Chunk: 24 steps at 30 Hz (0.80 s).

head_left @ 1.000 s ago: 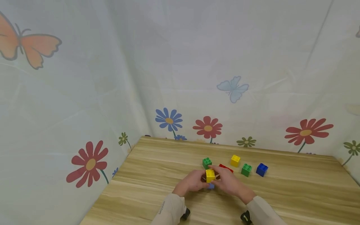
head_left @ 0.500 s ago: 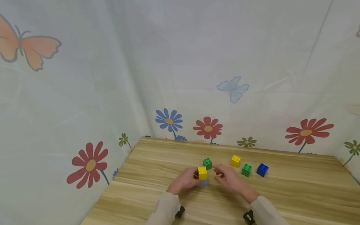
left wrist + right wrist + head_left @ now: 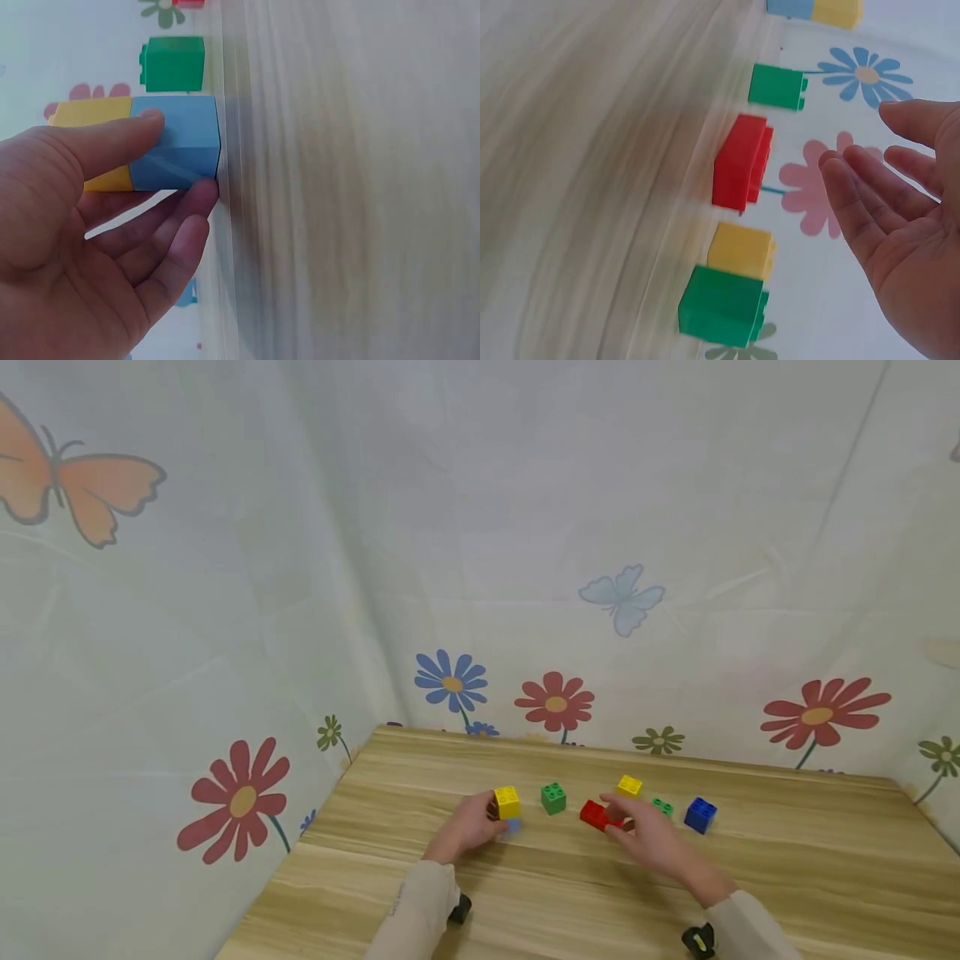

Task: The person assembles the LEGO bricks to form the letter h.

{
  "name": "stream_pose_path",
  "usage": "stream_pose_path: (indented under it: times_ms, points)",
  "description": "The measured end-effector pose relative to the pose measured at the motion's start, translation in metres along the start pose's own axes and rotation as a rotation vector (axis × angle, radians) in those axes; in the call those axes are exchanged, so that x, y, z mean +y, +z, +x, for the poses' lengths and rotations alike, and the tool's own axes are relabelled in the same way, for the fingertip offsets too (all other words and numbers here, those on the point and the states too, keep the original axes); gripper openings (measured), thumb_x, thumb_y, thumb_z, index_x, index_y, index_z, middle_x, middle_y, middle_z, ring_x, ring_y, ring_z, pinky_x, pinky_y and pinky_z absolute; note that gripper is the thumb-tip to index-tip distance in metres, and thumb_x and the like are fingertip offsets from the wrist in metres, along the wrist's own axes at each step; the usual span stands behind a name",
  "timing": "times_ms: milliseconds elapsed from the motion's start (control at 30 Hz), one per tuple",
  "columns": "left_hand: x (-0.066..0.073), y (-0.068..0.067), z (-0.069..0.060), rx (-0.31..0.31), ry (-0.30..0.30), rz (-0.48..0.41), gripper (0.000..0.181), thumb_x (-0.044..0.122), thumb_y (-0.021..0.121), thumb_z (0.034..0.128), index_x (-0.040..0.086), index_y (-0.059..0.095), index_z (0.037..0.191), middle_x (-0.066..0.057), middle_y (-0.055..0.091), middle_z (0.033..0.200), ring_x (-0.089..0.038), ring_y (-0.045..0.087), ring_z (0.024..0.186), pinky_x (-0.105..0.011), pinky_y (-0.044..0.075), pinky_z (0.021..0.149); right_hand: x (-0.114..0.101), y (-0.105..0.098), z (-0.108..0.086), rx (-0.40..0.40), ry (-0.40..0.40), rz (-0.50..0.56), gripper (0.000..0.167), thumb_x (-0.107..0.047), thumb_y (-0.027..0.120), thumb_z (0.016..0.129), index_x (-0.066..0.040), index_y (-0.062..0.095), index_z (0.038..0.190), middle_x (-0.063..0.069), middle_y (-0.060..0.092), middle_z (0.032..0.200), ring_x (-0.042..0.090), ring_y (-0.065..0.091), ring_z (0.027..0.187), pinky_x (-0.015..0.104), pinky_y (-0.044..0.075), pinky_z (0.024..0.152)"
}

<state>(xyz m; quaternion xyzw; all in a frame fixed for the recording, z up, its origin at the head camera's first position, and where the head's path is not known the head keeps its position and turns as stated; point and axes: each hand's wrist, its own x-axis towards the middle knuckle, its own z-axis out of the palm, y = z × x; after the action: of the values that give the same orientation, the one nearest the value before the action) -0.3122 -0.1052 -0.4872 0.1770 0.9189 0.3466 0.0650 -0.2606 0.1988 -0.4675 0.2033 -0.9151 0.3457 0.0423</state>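
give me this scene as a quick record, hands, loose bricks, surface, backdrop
left hand: holds a yellow brick stacked on a light blue brick
right hand: holds nothing, close to the red brick
loose bricks: red brick, left green brick, right green brick, second yellow brick, dark blue brick
surface: wood-grain table
backdrop: pale, printed with flowers and butterflies

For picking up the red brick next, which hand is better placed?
Probably the right hand: it is empty and close to the red brick, while the left hand is occupied, pinching the yellow-and-light-blue stack.
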Motion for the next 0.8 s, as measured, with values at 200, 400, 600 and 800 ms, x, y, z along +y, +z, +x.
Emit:
stream_pose_path:
  times_ms: [200, 400, 600, 800]
  points:
    - [-0.007, -0.006, 0.004, 0.038, -0.022, 0.049, 0.029, 0.015, 0.071, 0.0844, 0.002, 0.057, 0.107, -0.007, 0.061, 0.092, -0.019, 0.057, 0.081, -0.036, 0.049, 0.074, 0.011, -0.01, -0.008, 0.023, 0.027, -0.014, 0.043, -0.007, 0.064, 0.089, -0.004, 0.052, 0.131, 0.009, 0.064, 0.107, 0.019, 0.062, 0.091, 0.034, 0.053, 0.077]
    - [-0.01, -0.01, 0.007, 0.072, -0.055, 0.045, 0.034, 0.014, 0.07, 0.0844, 0.0, 0.056, 0.113, -0.005, 0.059, 0.085, -0.017, 0.053, 0.073, -0.033, 0.046, 0.068, 0.017, -0.02, -0.014, 0.063, 0.015, -0.049, 0.04, -0.008, 0.066, 0.088, -0.002, 0.055, 0.126, 0.012, 0.065, 0.103, 0.018, 0.064, 0.086, 0.036, 0.053, 0.074]
    - [-0.012, -0.009, 0.01, 0.11, -0.067, 0.048, 0.036, 0.013, 0.066, 0.0872, -0.001, 0.053, 0.118, -0.006, 0.059, 0.086, -0.017, 0.053, 0.072, -0.033, 0.047, 0.067, 0.021, -0.028, -0.019, 0.08, 0.006, -0.057, 0.038, -0.008, 0.066, 0.088, -0.002, 0.056, 0.124, 0.011, 0.065, 0.101, 0.017, 0.063, 0.085, 0.033, 0.053, 0.072]
    - [-0.013, -0.008, 0.01, 0.137, -0.083, 0.064, 0.034, 0.015, 0.066, 0.0875, -0.002, 0.054, 0.115, -0.01, 0.062, 0.09, -0.021, 0.057, 0.077, -0.037, 0.049, 0.071, 0.027, -0.033, -0.022, 0.082, -0.023, -0.028, 0.04, -0.003, 0.065, 0.088, 0.001, 0.054, 0.126, 0.011, 0.065, 0.1, 0.02, 0.064, 0.086, 0.031, 0.053, 0.071]
